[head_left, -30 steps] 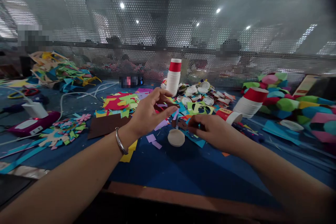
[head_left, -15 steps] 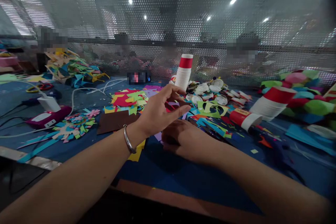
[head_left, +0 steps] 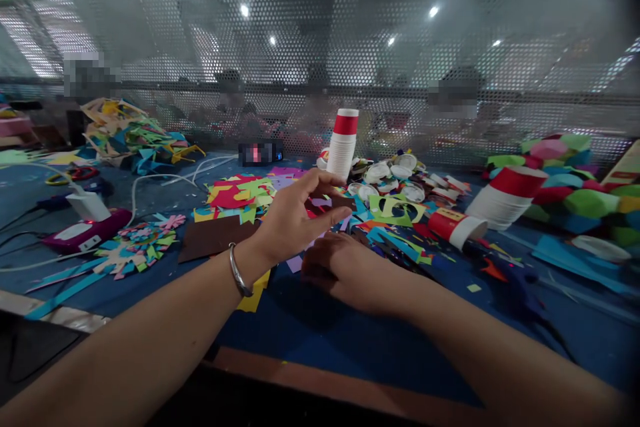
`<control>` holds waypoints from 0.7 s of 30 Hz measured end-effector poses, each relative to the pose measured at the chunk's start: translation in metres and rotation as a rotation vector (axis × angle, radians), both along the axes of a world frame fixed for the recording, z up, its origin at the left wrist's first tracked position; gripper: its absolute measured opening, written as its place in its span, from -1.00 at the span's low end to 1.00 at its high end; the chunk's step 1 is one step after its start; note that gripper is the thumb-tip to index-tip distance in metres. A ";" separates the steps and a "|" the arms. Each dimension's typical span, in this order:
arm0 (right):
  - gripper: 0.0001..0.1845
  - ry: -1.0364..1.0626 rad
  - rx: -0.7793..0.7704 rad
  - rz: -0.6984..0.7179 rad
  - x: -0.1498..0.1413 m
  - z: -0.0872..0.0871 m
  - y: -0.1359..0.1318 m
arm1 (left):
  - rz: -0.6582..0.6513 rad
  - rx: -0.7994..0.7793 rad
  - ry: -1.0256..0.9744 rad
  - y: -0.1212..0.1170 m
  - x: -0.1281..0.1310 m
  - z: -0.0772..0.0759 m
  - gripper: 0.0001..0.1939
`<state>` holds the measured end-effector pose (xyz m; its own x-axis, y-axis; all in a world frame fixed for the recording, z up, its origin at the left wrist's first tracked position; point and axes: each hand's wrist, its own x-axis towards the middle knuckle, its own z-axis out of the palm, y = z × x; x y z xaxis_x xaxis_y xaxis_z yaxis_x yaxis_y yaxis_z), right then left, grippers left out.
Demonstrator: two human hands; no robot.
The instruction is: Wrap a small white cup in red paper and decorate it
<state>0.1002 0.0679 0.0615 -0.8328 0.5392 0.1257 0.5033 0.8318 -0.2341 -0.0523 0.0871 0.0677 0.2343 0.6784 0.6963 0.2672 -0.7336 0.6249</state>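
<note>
My left hand (head_left: 293,217) hovers above the blue table (head_left: 320,333), thumb and forefinger pinched on a small dark brown paper piece (head_left: 344,201). A metal bangle sits on that wrist. My right hand (head_left: 347,270) lies knuckles up on the table just below and right of the left hand. Its fingers are curled under, and whatever is beneath them is hidden. Coloured paper scraps (head_left: 395,240) lie all around both hands.
An upright stack of red-and-white paper cups (head_left: 343,143) stands behind cut white cup discs (head_left: 395,177). A second stack (head_left: 505,197) and a single cup (head_left: 453,227) lie on their sides at right. A brown sheet (head_left: 210,240) and purple device (head_left: 83,232) lie left; a perforated screen (head_left: 320,67) behind.
My right hand slid left under the left hand and now covers the spot where a white round disc lay. The left hand kept its pinch and barely moved.
</note>
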 end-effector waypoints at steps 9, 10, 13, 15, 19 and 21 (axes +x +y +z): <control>-0.76 0.208 -0.237 -0.015 0.026 0.022 -0.008 | -0.009 -0.017 0.004 -0.001 -0.003 0.001 -0.62; -0.77 0.238 -0.291 -0.021 0.031 0.025 -0.007 | -0.007 -0.019 0.009 0.000 -0.003 0.001 -0.62; -0.84 0.301 -0.425 -0.046 0.043 0.034 -0.003 | 0.001 -0.041 -0.002 0.002 -0.004 -0.001 -0.62; -0.87 0.341 -0.496 -0.051 0.049 0.038 0.001 | -0.012 -0.081 -0.035 0.004 -0.003 -0.002 -0.65; -0.82 0.466 -0.515 -0.084 0.056 0.040 0.009 | -0.080 -0.193 -0.115 0.008 -0.002 -0.003 -0.71; -0.80 0.535 -0.503 -0.122 0.058 0.040 0.012 | -0.102 -0.243 -0.150 0.009 -0.002 -0.003 -0.71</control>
